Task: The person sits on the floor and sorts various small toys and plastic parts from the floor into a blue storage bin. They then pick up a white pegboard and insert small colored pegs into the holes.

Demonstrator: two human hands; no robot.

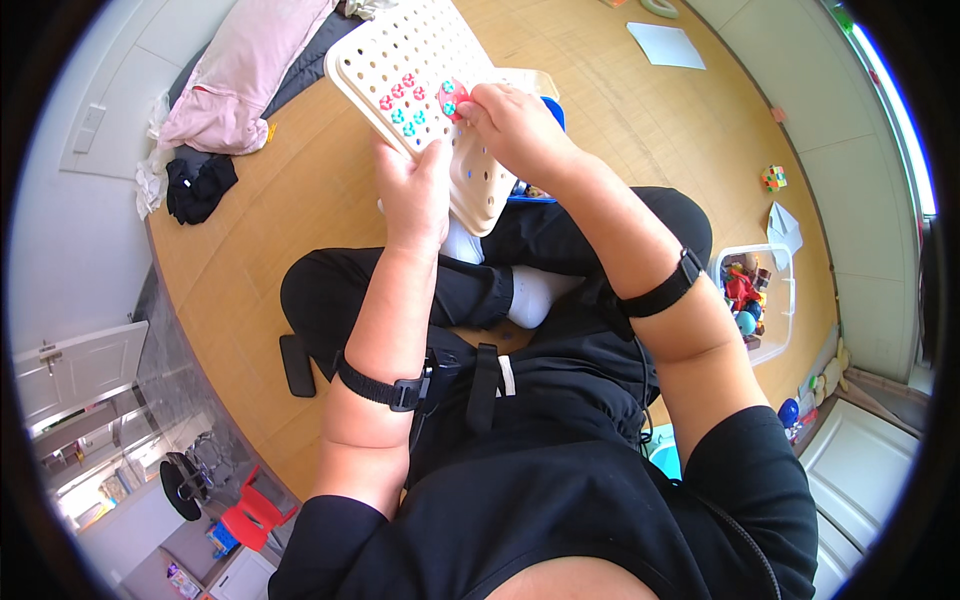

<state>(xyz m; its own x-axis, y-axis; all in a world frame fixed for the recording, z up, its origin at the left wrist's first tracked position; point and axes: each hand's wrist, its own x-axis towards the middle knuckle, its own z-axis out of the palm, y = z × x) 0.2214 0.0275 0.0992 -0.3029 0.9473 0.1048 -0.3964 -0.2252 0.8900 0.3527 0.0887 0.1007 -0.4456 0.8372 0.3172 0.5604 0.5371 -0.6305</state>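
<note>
A cream plastic pegboard (pixel 420 45) full of round holes is tilted up before me. My left hand (pixel 417 187) grips its lower left edge, the thumb on the front. Several red pegs (pixel 398 91) and several teal pegs (pixel 409 120) sit in the board. To their right, a translucent red piece (pixel 454 94) lies against the board with teal pegs at its top and bottom. My right hand (pixel 517 127) pinches this red piece at its right edge between thumb and fingertips. Behind the board, partly hidden, is a blue container (pixel 553 112) with small items.
My crossed legs lie below the board. A clear bin (pixel 789 300) of toy parts and a puzzle cube (pixel 774 178) are at the right. A black phone (pixel 297 366) lies by my left knee. Pink clothing (pixel 232 75) is at upper left, white paper (pixel 666 45) at upper right.
</note>
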